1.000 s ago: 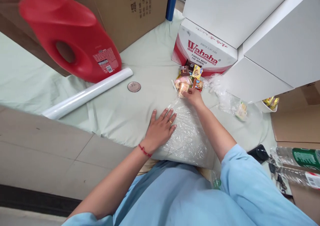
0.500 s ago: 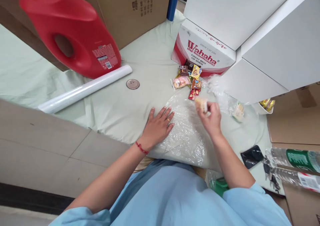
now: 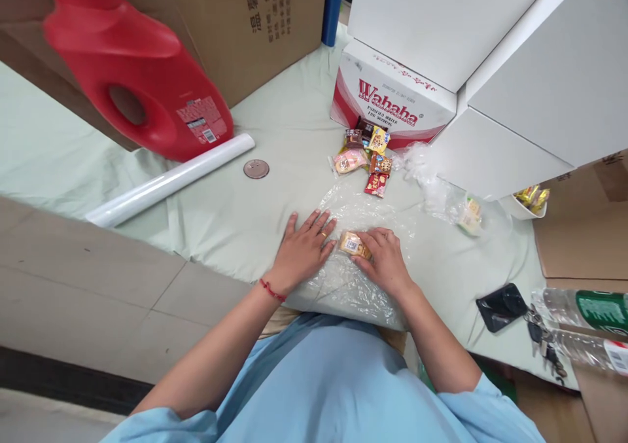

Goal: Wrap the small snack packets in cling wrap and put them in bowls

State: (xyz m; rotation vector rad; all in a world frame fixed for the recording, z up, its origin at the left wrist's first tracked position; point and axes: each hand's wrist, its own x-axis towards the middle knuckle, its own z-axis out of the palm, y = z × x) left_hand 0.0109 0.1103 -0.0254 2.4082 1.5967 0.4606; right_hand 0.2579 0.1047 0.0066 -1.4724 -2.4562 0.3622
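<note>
Spread flat, my left hand (image 3: 301, 252) presses on the left edge of a crinkled sheet of clear plastic film (image 3: 356, 292), holding nothing. My right hand (image 3: 387, 260) has its fingers around the right end of a small wrapped snack (image 3: 352, 243), which rests on the film. The snack is pale yellow-brown with a white barcode label facing up. Just beyond the film is a cluster of wrapped snacks: a pink packet (image 3: 350, 161), a red packet (image 3: 376, 184), a yellow packet (image 3: 379, 140) and a dark brown packet (image 3: 354, 138).
On the left stand a red jug (image 3: 161, 96) and a white roll (image 3: 171, 180), with a round brown lid-like disc (image 3: 256, 168) nearby. Behind is a Wahaha carton (image 3: 392, 99). To the right are crumpled clear plastic (image 3: 426, 175), a white bowl (image 3: 527, 211), a phone (image 3: 501, 307), keys (image 3: 542, 335) and bottles (image 3: 589, 305).
My right hand has moved left and toward me, bringing the snack down onto the film beside my left hand. The left hand stays flat in its place.
</note>
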